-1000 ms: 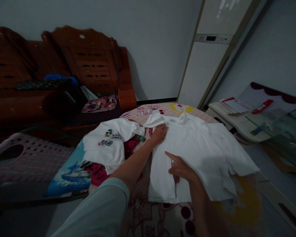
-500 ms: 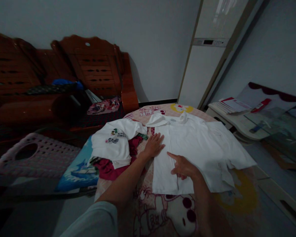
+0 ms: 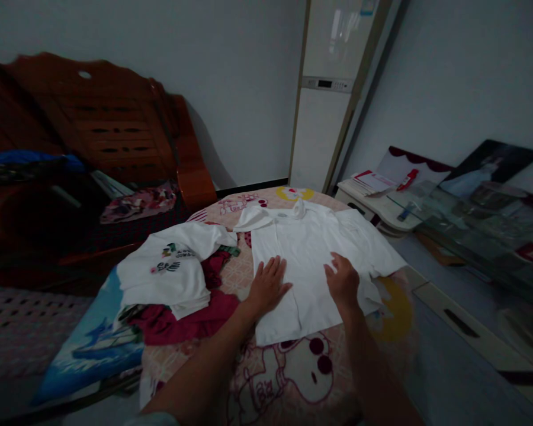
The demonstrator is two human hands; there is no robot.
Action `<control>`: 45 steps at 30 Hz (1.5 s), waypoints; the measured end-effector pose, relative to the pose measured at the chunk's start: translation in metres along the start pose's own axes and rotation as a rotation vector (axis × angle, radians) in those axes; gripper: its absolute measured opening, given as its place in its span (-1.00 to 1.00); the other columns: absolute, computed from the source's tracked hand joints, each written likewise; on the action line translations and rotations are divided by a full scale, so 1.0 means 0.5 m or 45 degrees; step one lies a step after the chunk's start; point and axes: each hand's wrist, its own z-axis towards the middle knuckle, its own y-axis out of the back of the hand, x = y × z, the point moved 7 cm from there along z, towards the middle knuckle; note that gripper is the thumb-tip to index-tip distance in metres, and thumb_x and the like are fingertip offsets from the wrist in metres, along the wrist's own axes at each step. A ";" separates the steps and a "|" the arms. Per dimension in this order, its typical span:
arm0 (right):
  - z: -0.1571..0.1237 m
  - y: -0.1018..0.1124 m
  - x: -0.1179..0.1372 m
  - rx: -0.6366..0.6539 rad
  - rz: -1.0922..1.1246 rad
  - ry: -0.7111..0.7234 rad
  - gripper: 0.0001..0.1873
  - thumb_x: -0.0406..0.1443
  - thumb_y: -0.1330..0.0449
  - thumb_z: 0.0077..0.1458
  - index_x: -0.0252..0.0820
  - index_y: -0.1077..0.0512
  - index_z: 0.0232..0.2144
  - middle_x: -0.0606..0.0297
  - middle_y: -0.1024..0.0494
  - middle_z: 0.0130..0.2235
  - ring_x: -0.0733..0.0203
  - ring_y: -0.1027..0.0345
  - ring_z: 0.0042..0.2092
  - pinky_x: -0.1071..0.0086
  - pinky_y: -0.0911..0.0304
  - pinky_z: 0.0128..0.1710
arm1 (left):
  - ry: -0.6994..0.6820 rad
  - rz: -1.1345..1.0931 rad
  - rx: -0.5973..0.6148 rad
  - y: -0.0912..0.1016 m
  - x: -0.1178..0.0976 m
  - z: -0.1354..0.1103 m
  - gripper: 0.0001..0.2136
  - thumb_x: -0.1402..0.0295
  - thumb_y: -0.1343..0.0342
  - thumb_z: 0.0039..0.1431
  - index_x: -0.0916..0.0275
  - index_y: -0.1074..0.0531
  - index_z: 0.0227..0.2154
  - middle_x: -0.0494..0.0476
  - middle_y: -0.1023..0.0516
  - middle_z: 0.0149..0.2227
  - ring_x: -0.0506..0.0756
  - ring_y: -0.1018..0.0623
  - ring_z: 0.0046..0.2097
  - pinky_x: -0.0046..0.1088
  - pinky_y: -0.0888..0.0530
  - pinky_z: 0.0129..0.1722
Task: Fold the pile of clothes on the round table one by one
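A white shirt (image 3: 311, 242) with a collar lies spread on the round table's patterned cloth (image 3: 222, 381). Its left side is folded inward, and a sleeve reaches out to the right. Flat on that folded side, near its left edge, rests my left hand (image 3: 267, 286), open with fingers stretched. My right hand (image 3: 344, 281) is over the middle of the shirt, thumb and index finger apart and nothing held; the other fingers are partly hidden. Left of the shirt, a folded white printed top (image 3: 164, 278) sits on dark red clothing (image 3: 190, 322).
A carved wooden sofa (image 3: 111, 130) stands behind at left, with crumpled floral cloth (image 3: 140, 203) on its seat. A blue cushion (image 3: 89, 349) is beside the table. To the right are a glass-topped stand (image 3: 475, 236) and papers (image 3: 371, 182). A tall white air conditioner (image 3: 317, 130) stands at the back.
My view has turned to the right. The right hand has gone from pointing at the fold to farther right over the shirt. My left hand has slid a little lower along the folded side.
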 end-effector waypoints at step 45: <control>0.006 0.074 -0.142 0.107 -0.701 -0.220 -0.66 -0.39 0.05 0.18 -0.32 -0.53 -0.27 -0.04 -0.55 -0.26 0.03 -0.42 -0.22 0.27 -0.21 -0.20 | -0.117 -0.184 0.062 0.009 -0.054 -0.033 -0.43 0.08 0.02 0.30 0.13 -0.12 0.31 0.27 -0.09 0.37 0.29 -0.10 0.38 0.09 -0.08 0.31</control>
